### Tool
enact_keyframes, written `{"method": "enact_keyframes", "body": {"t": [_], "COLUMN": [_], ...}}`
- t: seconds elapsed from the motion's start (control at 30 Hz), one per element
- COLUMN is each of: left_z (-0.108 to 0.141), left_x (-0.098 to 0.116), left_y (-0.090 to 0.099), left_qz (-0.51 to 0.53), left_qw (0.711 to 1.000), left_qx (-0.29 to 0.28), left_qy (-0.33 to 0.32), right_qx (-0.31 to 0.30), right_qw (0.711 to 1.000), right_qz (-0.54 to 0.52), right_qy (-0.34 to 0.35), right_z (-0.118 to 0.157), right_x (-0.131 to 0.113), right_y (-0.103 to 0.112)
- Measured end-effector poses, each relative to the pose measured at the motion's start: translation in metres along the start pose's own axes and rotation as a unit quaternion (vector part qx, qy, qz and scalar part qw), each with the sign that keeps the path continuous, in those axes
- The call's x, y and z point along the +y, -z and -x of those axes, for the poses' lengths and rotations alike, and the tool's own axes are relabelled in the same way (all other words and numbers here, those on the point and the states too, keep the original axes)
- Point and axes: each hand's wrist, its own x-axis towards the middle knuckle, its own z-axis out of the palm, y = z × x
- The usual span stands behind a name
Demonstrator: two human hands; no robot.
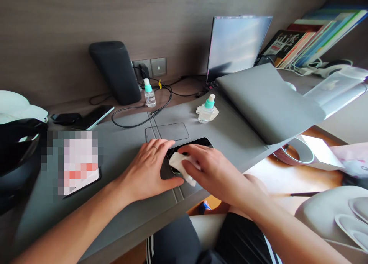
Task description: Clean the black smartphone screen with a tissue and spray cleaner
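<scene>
Left hand (152, 168) flat and open, palm down, pinning left end of black phone (198, 144) on grey desk mat (230, 130). Right hand (209, 168) curled around white wipe (179, 164), pressing it onto phone screen. Phone lying flat near front edge of mat, mostly covered by both hands. Beyond: small teal-capped bottle (206, 110) standing on folded tissue; second bottle (149, 93) near wall socket; open laptop (237, 45) behind.

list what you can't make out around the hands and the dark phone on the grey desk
- Head view: the flat black phone is mostly hidden by the left hand, right hand and crumpled white wipe.
- Pixelated patch blurs whatever lies at the left.
- The small clear bottle with teal cap has a label too small to read.
</scene>
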Motion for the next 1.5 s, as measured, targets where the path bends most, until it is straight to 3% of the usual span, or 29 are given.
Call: {"method": "enact_keyframes", "body": {"t": [0.13,0.27,0.43,0.63,0.7,0.8,0.9,1.0,1.13,1.23,1.4,1.5], "left_z": [0.001,0.0,0.0,0.0,0.0,0.0,0.001,0.002,0.003,0.003,0.002,0.002], "left_x": [0.0,0.001,0.003,0.002,0.002,0.001,0.0,0.0,0.001,0.001,0.001,0.0], "left_y": [-0.004,-0.004,-0.004,-0.004,-0.004,-0.005,-0.007,-0.01,-0.011,-0.01,-0.01,-0.009], "left_qz": [-0.002,-0.004,0.002,0.002,0.002,0.002,-0.002,-0.005,0.003,0.008,0.017,0.016], "left_qw": [1.0,1.0,1.0,1.0,1.0,1.0,1.0,1.0,0.999,0.999,0.999,0.999], "left_qx": [-0.001,0.004,0.02,0.014,0.015,0.018,0.019,0.025,0.03,0.031,0.026,0.026], "left_qy": [0.001,0.001,0.003,0.006,0.006,0.001,0.0,0.006,0.01,0.013,0.018,0.015], "right_qx": [-0.006,0.001,0.028,0.058,0.079,0.083,0.054,0.017,0.01,0.014,0.03,0.075], "right_qw": [0.997,0.993,0.985,0.971,0.973,0.988,0.995,0.991,0.978,0.973,0.961,0.959], "right_qz": [0.071,0.122,0.169,0.22,0.201,0.129,0.083,0.108,0.189,0.226,0.274,0.264], "right_qy": [0.007,0.007,-0.007,-0.08,-0.085,-0.032,0.03,0.083,0.086,0.044,-0.029,-0.065], "right_z": [-0.011,-0.01,0.002,0.013,0.014,0.01,0.001,-0.011,-0.018,-0.013,0.0,0.0], "right_x": [-0.005,0.007,0.047,0.088,0.083,0.057,0.023,-0.001,-0.003,0.02,0.079,0.09], "right_y": [-0.019,-0.018,0.004,0.04,0.047,0.04,0.014,-0.018,-0.035,-0.021,0.022,0.04]}}
